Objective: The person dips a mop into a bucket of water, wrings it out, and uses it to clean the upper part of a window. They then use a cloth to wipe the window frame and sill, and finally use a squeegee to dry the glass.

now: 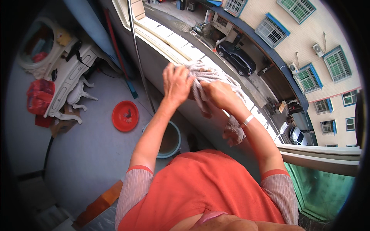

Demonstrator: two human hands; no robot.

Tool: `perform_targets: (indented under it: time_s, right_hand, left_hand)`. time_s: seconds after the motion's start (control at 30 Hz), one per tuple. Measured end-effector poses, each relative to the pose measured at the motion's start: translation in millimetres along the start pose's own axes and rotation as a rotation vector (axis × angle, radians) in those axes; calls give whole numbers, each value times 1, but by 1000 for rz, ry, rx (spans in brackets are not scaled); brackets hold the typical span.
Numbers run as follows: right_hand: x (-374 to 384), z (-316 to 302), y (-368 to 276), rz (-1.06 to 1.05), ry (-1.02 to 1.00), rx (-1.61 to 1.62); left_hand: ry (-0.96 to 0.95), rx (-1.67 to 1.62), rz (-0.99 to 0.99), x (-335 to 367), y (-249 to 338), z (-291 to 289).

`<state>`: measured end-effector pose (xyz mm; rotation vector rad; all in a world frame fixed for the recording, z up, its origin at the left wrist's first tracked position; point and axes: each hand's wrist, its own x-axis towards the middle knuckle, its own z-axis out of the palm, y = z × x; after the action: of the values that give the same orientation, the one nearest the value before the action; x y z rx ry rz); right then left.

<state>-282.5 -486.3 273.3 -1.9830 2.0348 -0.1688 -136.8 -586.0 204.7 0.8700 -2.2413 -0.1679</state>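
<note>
A grey-and-white striped cloth rag (pixel 206 73) lies bunched over the window sill, one part hanging down the inner wall. Its lower end (pixel 234 131) dangles below my right forearm. My left hand (pixel 177 82) is at the rag's left side, its fingers curled and the thumb against the folds. Gathered cloth is in the grip of my right hand (pixel 220 94), whose fingers are partly hidden by the folds. A white band (pixel 248 120) circles my right wrist.
The open window's sill (pixel 163 40) drops off to a street with a black car (pixel 236 57). Below my left arm stands a blue bucket of murky water (pixel 169 140). A red basin (pixel 125 115), a broom (pixel 115 46) and a white dressing table (pixel 73 73) are at left.
</note>
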Motion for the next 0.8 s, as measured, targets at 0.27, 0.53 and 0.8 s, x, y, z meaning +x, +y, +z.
perform_targets:
  time_s: [0.27,0.53,0.8]
  right_hand:
    - [121,21,-52,-237,204,-197]
    - [-7,21,0,-72,128,-68]
    - [-28,13,4,55,129,204]
  left_hand:
    - [-8,297,-129,48,-104,4]
    - [-70,-1,30,0,-7,1]
    - [142,-400,-279,-45,24,18]
